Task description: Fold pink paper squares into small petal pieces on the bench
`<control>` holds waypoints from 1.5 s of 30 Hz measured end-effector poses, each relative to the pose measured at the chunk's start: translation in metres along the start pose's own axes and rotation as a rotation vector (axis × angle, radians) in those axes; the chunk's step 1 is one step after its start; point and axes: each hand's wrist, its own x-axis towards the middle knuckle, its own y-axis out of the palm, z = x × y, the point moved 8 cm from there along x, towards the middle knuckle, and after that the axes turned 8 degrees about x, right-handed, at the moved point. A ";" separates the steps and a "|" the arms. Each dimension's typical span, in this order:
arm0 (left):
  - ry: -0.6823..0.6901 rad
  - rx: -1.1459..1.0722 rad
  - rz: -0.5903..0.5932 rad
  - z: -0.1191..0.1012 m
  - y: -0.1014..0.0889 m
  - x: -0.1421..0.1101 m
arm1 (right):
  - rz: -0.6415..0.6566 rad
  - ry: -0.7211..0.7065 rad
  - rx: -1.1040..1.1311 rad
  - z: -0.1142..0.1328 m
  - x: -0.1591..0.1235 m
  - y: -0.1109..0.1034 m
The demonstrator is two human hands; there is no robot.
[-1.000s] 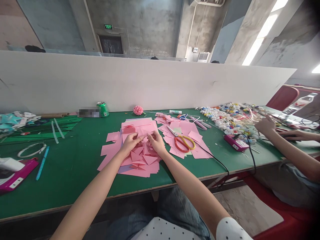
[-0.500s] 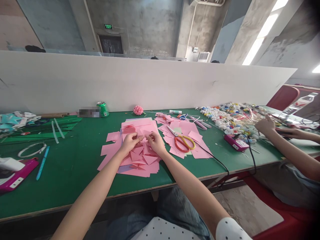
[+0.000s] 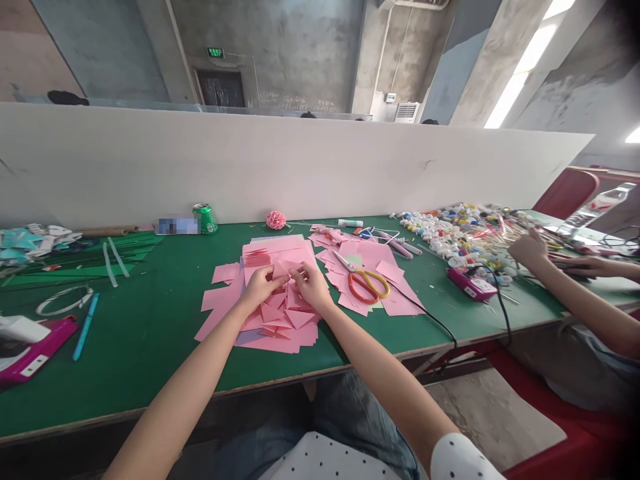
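Observation:
Between my two hands is a small piece of pink paper (image 3: 283, 273), pinched by the fingertips of both. My left hand (image 3: 260, 285) grips its left side and my right hand (image 3: 310, 285) its right side; the fingers partly hide it. Beneath them lies a heap of folded pink paper pieces (image 3: 300, 319) on larger pink sheets (image 3: 215, 320). A stack of thin folded pieces (image 3: 257, 257) sits just beyond my left hand. To the right, scissors with red and yellow handles (image 3: 367, 283) rest on more pink paper (image 3: 400, 300).
A pink paper flower ball (image 3: 276, 220) and a green can (image 3: 205, 219) stand by the white partition (image 3: 320, 167). At right are a magenta power strip (image 3: 473, 285) with a black cable, a pile of bottle caps (image 3: 450, 233) and a co-worker's hand (image 3: 530, 252). A blue pen (image 3: 85, 327) lies left.
My hands stay almost in the same place over the paper heap, still pinching the pink piece. The view has shifted very slightly.

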 end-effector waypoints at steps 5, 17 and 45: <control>-0.026 -0.040 -0.008 -0.002 0.000 -0.002 | -0.001 0.005 0.041 0.001 -0.001 0.000; -0.124 -0.145 0.036 0.007 0.003 -0.003 | -0.003 -0.024 0.022 0.003 0.000 0.000; -0.121 -0.244 -0.084 0.014 -0.011 0.003 | -0.026 0.066 0.151 -0.003 0.000 -0.004</control>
